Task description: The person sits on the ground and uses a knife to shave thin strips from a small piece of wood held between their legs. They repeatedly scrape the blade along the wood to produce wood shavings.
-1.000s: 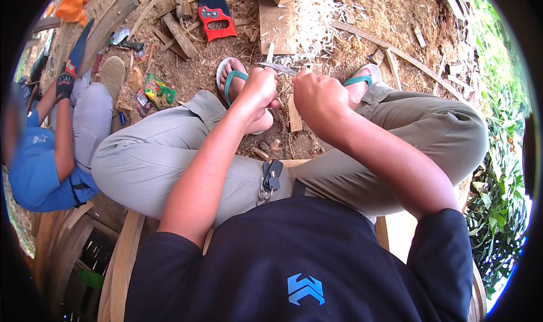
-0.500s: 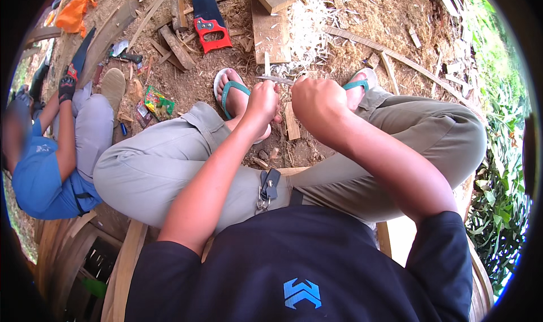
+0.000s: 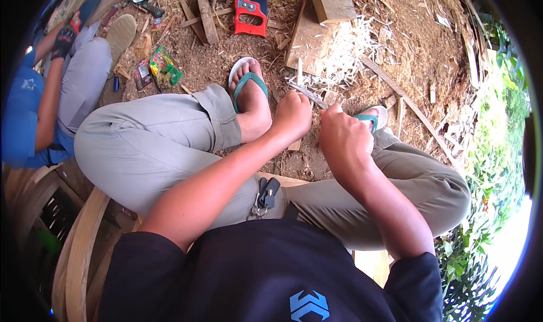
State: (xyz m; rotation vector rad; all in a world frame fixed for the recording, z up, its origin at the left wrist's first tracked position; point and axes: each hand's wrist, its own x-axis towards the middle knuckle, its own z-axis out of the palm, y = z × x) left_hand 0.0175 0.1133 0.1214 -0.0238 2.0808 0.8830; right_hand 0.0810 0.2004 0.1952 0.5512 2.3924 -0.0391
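Observation:
My left hand (image 3: 294,116) is closed around a thin pale wood stick (image 3: 300,68), whose tip sticks up beyond the fist. My right hand (image 3: 346,138) grips a knife; its handle is hidden in the fist. The narrow metal knife blade (image 3: 310,94) slants across the gap between both hands, its tip by the stick. Both fists are held between my knees, above the ground and close to my sandalled feet. Just past them lies a wide wooden board (image 3: 308,42) with a heap of pale wood shavings (image 3: 345,53) beside it.
A wood block (image 3: 332,2) rests on the board. A handsaw with a red handle (image 3: 250,17) lies beyond my left foot. Wood scraps (image 3: 207,17) and a green packet (image 3: 164,67) litter the ground. At left sits another person in blue with a dark glove (image 3: 63,42). Green plants border the right.
My right hand has drawn back toward me, lower than the left, and the blade now slants down to the right. The whole view has shifted, with the ground things appearing farther right.

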